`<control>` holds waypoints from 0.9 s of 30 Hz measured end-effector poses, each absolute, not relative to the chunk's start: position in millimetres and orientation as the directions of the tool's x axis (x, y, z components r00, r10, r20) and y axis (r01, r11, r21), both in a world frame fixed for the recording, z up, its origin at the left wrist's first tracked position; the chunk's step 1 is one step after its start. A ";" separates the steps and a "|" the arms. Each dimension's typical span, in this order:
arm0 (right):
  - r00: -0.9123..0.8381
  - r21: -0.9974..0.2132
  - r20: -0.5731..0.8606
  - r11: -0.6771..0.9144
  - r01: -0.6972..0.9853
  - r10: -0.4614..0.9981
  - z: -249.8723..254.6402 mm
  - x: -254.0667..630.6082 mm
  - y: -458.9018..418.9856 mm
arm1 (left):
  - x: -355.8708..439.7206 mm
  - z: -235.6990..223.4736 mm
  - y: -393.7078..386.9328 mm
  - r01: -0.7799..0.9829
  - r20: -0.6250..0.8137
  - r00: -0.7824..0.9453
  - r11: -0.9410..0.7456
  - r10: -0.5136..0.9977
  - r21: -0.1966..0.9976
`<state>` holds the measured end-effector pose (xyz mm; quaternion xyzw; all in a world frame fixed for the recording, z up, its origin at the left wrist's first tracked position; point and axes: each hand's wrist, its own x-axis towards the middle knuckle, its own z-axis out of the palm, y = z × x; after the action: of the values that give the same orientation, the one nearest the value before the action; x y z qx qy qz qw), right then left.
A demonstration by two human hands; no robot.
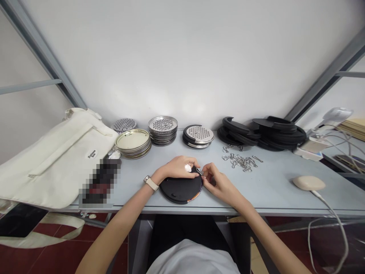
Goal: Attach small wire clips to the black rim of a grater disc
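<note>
A flat black round holder (182, 189), with a short coppery, shiny stretch on its rim, lies at the table's front edge. My left hand (180, 168) rests over its far side, thumb and fingers closed at its right edge. A small white item (188, 168) sits at that hand's fingers; I cannot make out what it is. Between both hands is a small silver metal clip (200, 172). The fingertips of my right hand (218, 183) pinch it beside the holder's rim. How the clip meets the holder is partly hidden by fingers.
Behind stand stacked grater discs (162, 129), gold-toned round plates (132, 142), a grater disc in a black holder (198, 135) and piled black rings (278, 133). Loose metal clips (243, 161) lie at right, near a beige corded device (308, 183). A cream bag (62, 156) fills the left.
</note>
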<state>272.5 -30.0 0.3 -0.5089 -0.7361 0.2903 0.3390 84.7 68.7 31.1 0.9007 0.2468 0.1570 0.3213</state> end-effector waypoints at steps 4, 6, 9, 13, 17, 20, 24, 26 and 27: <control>-0.267 -0.765 0.204 0.323 0.557 0.942 -0.8 272.7 -29.1 | 84.2 31.5 68.5 0.335 0.133 0.833 -0.680 0.537 0.652; -0.266 -0.761 0.207 0.326 0.561 0.941 -1.5 272.8 -28.4 | 84.1 31.6 68.5 0.337 0.130 0.834 -0.680 0.537 0.651; -0.267 -0.753 0.211 0.331 0.568 0.940 -2.4 273.4 -27.5 | 84.3 31.5 68.4 0.348 0.117 0.831 -0.672 0.544 0.653; -0.248 -0.744 0.212 0.320 0.587 0.945 -2.6 275.5 -26.5 | 84.3 31.2 68.3 0.352 0.105 0.825 -0.650 0.555 0.674; -0.245 -0.749 0.215 0.321 0.580 0.945 -1.7 277.2 -26.5 | 83.7 30.3 68.9 0.337 0.099 0.826 -0.627 0.555 0.702; -0.242 -0.751 0.209 0.314 0.581 0.947 -0.7 277.6 -26.8 | 83.6 29.6 69.5 0.328 0.098 0.830 -0.623 0.549 0.710; -0.241 -0.753 0.205 0.310 0.580 0.949 0.9 277.0 -26.9 | 83.9 28.6 69.9 0.332 0.107 0.830 -0.640 0.547 0.693; -0.243 -0.758 0.206 0.312 0.574 0.948 1.4 276.6 -26.9 | 83.9 28.2 69.9 0.336 0.111 0.828 -0.643 0.550 0.688; -0.244 -0.760 0.207 0.312 0.570 0.948 1.5 276.4 -26.8 | 83.9 28.1 69.9 0.336 0.110 0.828 -0.643 0.550 0.688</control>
<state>276.4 -26.8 1.5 -0.5148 -0.7369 0.2808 0.3363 83.9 69.9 28.1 0.8928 0.2480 0.1565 0.3419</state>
